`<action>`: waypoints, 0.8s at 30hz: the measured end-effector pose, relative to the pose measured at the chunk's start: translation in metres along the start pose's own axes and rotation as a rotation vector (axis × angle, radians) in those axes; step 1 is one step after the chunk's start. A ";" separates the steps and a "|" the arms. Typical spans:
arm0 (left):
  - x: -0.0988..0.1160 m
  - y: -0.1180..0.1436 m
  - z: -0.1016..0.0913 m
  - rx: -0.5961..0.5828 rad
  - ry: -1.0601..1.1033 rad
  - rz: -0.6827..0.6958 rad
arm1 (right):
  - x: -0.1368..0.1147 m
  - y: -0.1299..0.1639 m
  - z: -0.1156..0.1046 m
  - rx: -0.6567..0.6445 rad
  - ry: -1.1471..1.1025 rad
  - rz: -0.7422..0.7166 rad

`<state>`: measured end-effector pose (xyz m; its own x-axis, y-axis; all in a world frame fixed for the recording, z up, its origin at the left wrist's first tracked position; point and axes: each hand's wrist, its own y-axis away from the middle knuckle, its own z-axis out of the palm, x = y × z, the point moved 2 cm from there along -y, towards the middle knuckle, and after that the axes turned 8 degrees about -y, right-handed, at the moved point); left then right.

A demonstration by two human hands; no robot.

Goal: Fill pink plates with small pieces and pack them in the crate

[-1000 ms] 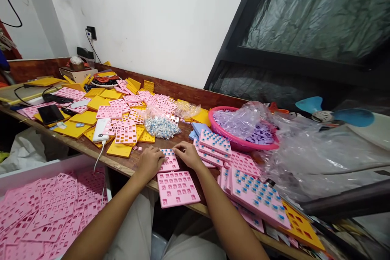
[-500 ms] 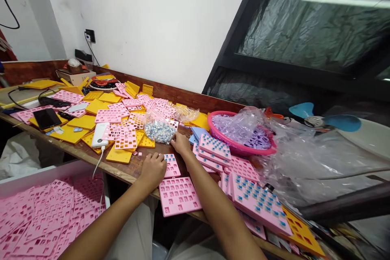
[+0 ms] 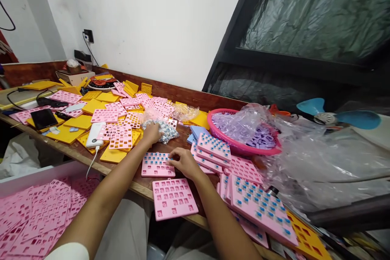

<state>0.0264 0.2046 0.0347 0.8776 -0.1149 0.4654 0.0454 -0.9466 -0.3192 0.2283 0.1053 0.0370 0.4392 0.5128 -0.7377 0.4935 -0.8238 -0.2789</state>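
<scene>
A pink keyboard-shaped plate (image 3: pixel 161 172) lies on the table, small blue-topped pieces filling its upper rows of square holes. At its right edge my right hand (image 3: pixel 184 162) is closed in a pinch; whatever is between the fingertips is too small to make out. My left hand (image 3: pixel 151 133) reaches onto a clear bag of small blue-and-white pieces (image 3: pixel 166 131), its fingertips hidden among them. Closer to me, a second pink plate (image 3: pixel 175 199) with bare square recesses sticks out over the table edge.
Stacked pink plates with blue pieces (image 3: pixel 262 203) stand on the right, below a pink basket (image 3: pixel 213 130) of purple parts. Yellow plates (image 3: pixel 81 122), a white power bank (image 3: pixel 96 134) and a phone (image 3: pixel 44 118) crowd the left. A bin (image 3: pixel 36 169) of pink sheets sits lower left.
My left hand has moved from the pink plate up to the bag of pieces. My right hand has come from the bag down to the plate's right edge.
</scene>
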 end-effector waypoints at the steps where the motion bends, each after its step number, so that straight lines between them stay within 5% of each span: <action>1: 0.002 -0.002 0.006 0.007 0.036 0.027 | 0.000 0.000 0.003 -0.007 0.017 -0.009; 12: 0.012 0.001 0.029 0.038 0.392 0.200 | -0.003 0.001 0.026 -0.019 0.216 -0.059; 16: 0.013 0.006 0.022 0.169 0.292 0.203 | -0.006 0.004 0.022 -0.113 0.141 -0.110; 19: 0.010 0.012 0.010 0.244 0.124 0.084 | -0.006 0.003 0.021 -0.120 0.101 -0.113; 21: 0.008 0.015 0.004 0.137 0.112 0.072 | -0.004 0.002 0.023 -0.080 0.091 -0.091; 24: 0.010 0.018 0.001 -0.185 0.187 0.272 | -0.002 0.000 0.028 -0.018 0.073 -0.073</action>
<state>0.0364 0.1866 0.0324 0.7425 -0.4061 0.5328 -0.2791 -0.9105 -0.3051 0.2065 0.0971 0.0210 0.4550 0.5881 -0.6687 0.5395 -0.7794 -0.3185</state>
